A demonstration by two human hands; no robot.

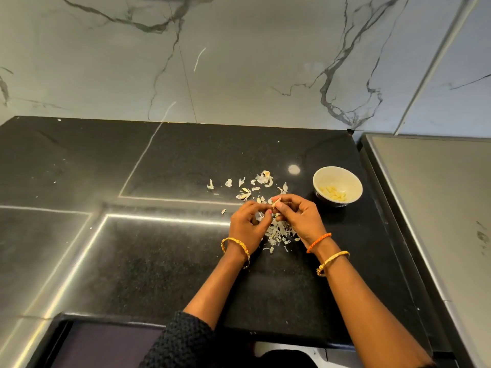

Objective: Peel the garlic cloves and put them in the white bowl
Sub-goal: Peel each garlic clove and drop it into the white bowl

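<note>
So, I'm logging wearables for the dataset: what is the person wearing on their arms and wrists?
The left wrist carries a gold bangle, and a dark knitted sleeve covers the upper forearm. The right wrist has an orange braided band, with a gold bangle just behind it. Both hands are bare.

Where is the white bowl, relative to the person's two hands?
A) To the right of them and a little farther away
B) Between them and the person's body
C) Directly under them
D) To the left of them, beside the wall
A: the white bowl stands on the black counter, right of and beyond both the right hand and the left hand.
</note>
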